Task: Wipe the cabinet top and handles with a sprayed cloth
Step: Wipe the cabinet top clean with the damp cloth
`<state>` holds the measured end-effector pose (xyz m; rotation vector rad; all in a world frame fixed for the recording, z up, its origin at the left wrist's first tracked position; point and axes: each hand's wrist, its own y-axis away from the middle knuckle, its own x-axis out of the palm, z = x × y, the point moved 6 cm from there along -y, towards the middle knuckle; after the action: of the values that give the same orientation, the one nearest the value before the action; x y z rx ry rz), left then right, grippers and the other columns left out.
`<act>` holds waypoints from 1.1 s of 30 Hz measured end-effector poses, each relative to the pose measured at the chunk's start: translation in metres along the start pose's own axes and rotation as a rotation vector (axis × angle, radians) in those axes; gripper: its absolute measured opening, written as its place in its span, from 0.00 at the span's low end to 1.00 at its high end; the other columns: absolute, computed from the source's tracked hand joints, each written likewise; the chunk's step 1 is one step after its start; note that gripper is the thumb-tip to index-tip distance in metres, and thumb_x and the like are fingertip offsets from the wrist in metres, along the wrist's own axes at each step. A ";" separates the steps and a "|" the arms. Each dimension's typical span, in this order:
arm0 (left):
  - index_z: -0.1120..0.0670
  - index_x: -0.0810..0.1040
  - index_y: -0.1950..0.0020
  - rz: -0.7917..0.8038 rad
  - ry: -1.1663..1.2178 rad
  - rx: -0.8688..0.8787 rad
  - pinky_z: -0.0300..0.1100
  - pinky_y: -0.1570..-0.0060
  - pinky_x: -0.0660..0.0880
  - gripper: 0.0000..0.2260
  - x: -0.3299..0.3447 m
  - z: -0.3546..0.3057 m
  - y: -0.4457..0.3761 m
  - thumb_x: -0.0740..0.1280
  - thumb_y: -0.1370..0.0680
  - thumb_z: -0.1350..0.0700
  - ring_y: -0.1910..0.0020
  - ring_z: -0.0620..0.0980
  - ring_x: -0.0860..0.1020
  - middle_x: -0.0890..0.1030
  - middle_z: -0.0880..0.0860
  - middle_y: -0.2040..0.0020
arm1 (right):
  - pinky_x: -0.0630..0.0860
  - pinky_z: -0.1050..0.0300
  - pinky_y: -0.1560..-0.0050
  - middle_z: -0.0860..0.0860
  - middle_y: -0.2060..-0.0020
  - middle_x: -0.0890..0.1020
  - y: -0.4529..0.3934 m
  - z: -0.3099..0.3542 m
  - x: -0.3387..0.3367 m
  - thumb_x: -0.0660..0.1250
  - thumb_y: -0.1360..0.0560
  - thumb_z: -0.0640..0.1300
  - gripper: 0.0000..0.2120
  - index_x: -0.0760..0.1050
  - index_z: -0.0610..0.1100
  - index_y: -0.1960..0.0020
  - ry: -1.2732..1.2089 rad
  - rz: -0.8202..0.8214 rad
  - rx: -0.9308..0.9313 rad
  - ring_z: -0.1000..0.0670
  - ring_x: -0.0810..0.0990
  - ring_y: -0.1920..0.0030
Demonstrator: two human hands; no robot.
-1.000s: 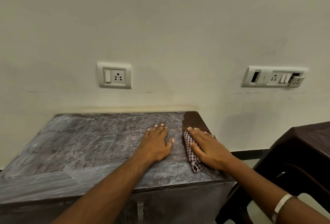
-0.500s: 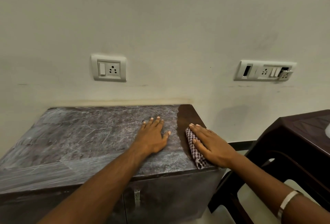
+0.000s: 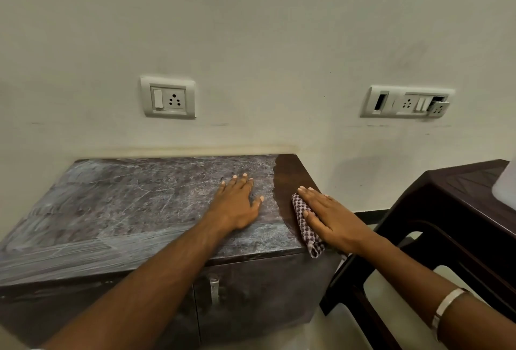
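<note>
On cabinet top (image 3: pixel 125 210): left hand (image 3: pixel 237 204) flat, fingers spread; right hand (image 3: pixel 332 218) flat, pressing cloth (image 3: pixel 305 227).

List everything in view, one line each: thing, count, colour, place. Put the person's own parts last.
cabinet top: 1, dusty grey with a clean dark brown strip at the right end, against the wall
cabinet handle: 1, metal, on the front
cloth: 1, checked brown and white, right end of the top
socket plates: 2, white, on the wall, one above the cabinet, one further right
plastic stool: 1, dark brown, right of the cabinet
left hand: flat on the top
right hand: flat on the cloth; a white wristband
</note>
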<state>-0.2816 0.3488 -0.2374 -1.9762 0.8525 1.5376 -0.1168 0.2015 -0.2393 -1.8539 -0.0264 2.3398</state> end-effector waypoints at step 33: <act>0.53 0.46 0.20 0.003 -0.003 -0.036 0.54 0.23 0.43 0.29 -0.001 0.019 0.023 0.47 0.18 0.41 0.21 0.53 0.45 0.46 0.53 0.20 | 0.41 0.62 0.26 0.56 0.22 0.49 -0.008 0.045 0.010 0.40 0.21 0.62 0.31 0.44 0.52 0.21 0.041 0.018 -0.022 0.60 0.43 0.24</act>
<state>-0.3114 0.3467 -0.2416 -1.9982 0.8320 1.5675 -0.1614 0.2146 -0.2381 -1.9202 -0.0316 2.3213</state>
